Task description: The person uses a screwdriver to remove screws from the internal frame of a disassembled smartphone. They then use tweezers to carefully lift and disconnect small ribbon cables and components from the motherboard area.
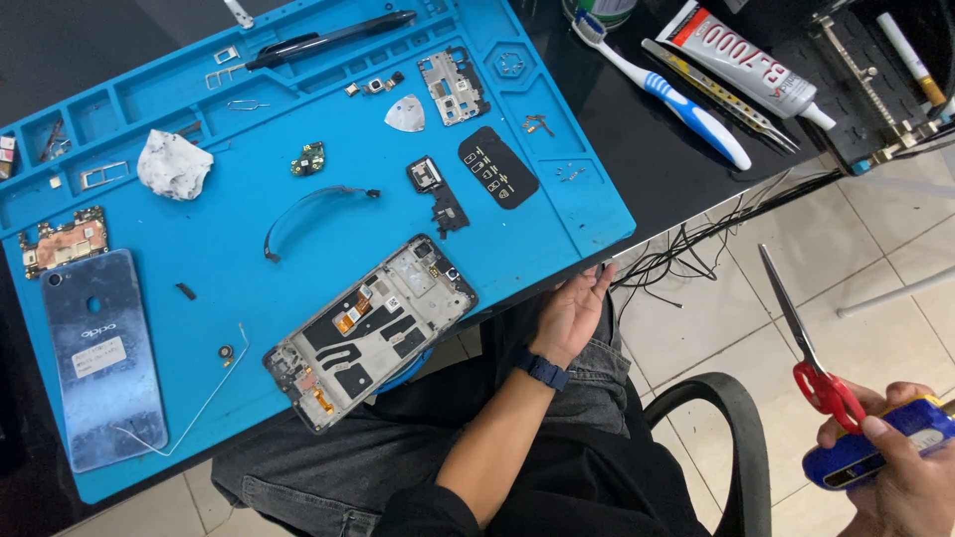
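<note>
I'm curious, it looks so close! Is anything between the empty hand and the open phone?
Nothing visible. The left hand sits by the blue mat edge; only bare mat separates it from the open phone.

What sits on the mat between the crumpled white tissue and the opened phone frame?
In the head view, a curved dark cable strip lies on the blue mat between the crumpled tissue and the opened phone frame.

A black desk [637,149] fills the far side of the scene, with a blue work mat [249,288] covering its left part. To the right and near, a pale tiled floor [875,278] shows, with dark cables [686,254] trailing beneath the desk edge. A black chair armrest [731,408] curves nearby.
</note>
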